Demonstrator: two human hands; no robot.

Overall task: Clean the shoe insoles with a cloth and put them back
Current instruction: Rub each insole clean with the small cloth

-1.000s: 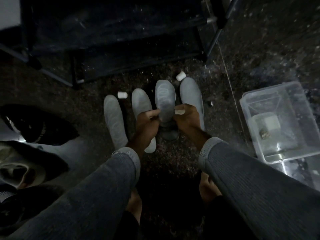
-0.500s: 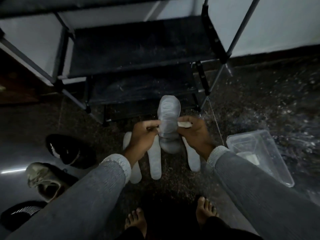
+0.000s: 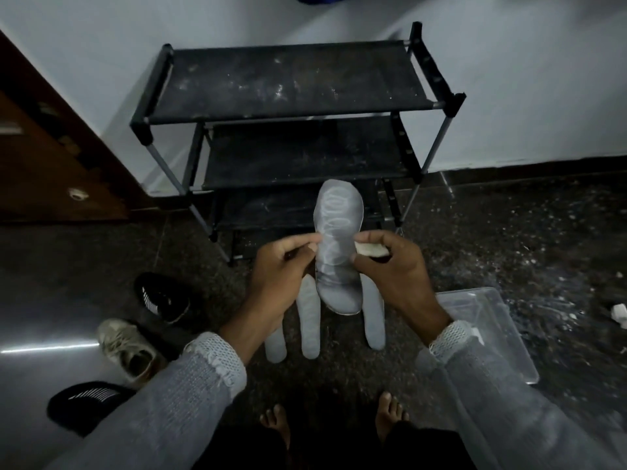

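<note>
One grey insole (image 3: 339, 245) is held up in the middle of the view, toe end pointing to 12 o'clock. At its 9 o'clock edge the left hand (image 3: 276, 276) pinches it with thumb and fingers. At its 3 o'clock edge the right hand (image 3: 395, 269) grips it too, and a small white cloth (image 3: 371, 249) is tucked in those fingers. Three more insoles (image 3: 309, 320) lie flat on the speckled floor (image 3: 509, 239) just under the hands. At 12 o'clock stands a black shoe rack (image 3: 295, 83) against the wall. At 4 o'clock sits a clear plastic tub (image 3: 502, 330). At 8 o'clock lie shoes (image 3: 129, 347), two black and one pale.
</note>
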